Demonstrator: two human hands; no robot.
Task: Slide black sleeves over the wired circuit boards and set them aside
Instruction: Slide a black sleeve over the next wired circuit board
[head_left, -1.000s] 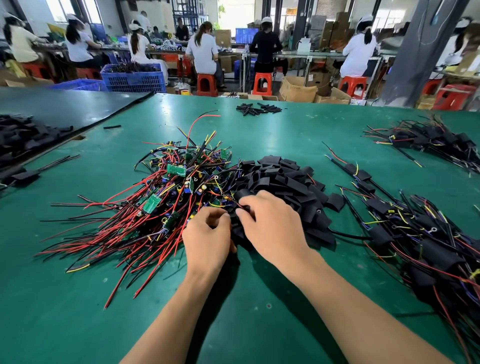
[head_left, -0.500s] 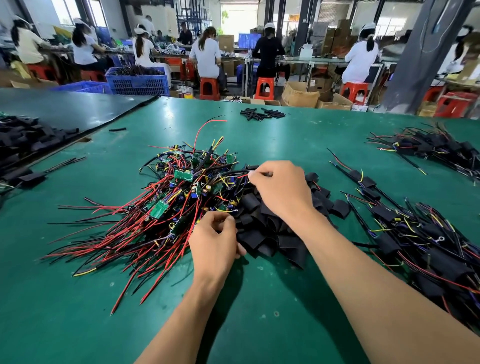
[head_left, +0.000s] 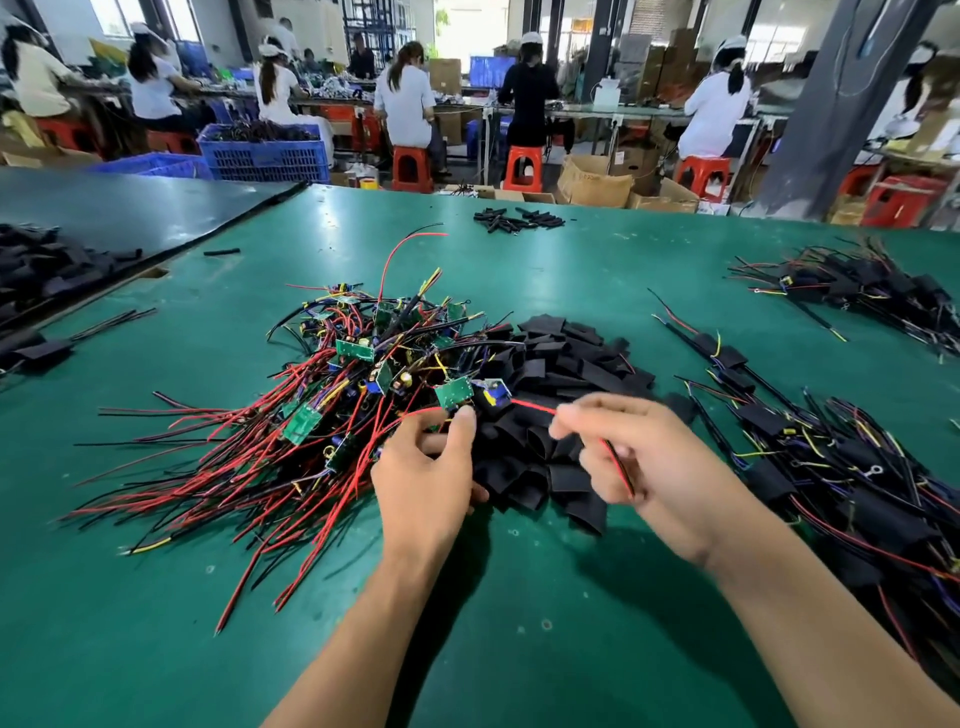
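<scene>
The right hand (head_left: 649, 462) is pinching the red and black leads (head_left: 532, 407) between thumb and curled fingers, and the tail of the pair is running down across the palm. The left hand (head_left: 423, 483) is resting low over the green table (head_left: 519, 597) with its fingers curled and its thumb tip at the near edge of the pile of black sleeves (head_left: 561, 364). Whether it is gripping a sleeve cannot be determined, because dark material is merging with the pile behind it.

The leads are running taut to one circuit board (head_left: 454, 393), which is lying at the seam between the sleeve pile and the tangle of unsleeved boards (head_left: 332, 405).

Recommended procedure for this step:
- Draw the board clear of the tangle before sleeving. Neighbouring wires are likely to snag on it.
- Keep both leads together and straight, and feed their free ends into the sleeve mouth first.
- Squeeze the flat sleeve at its edges so that it is gaping open.
- Pull on the leads steadily, not on the components, until the sleeve is covering the board fully.

Sleeved boards (head_left: 831, 467) are lying in a heap to the right, which appears to be the set-aside area. A second heap (head_left: 872, 291) is lying farther back.
</scene>
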